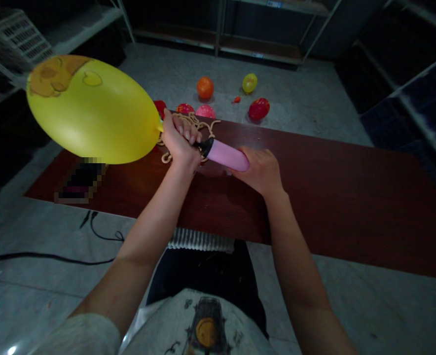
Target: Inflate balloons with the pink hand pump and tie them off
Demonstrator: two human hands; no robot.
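A large yellow balloon (95, 111) with an orange drawing is inflated at the left, its neck at the fingers of my left hand (181, 138). Those fingers are wrapped round the neck and the black nozzle end (205, 146) of a pink hand pump (227, 155). My right hand (260, 167) is closed round the far end of the pump's pink body. Both hands are above the dark red table (332, 197). Tan cord-like strands (192, 121) lie in a tangle behind my left hand. The balloon's mouth is hidden by my fingers.
A blurred-out dark phone-like item (81, 180) lies on the table's left. Beyond the table are an orange balloon (205, 88), a small yellow balloon (249, 83) and a red balloon (259, 109). Shelves (262, 52) stand behind; a black cable (48, 255) crosses the floor.
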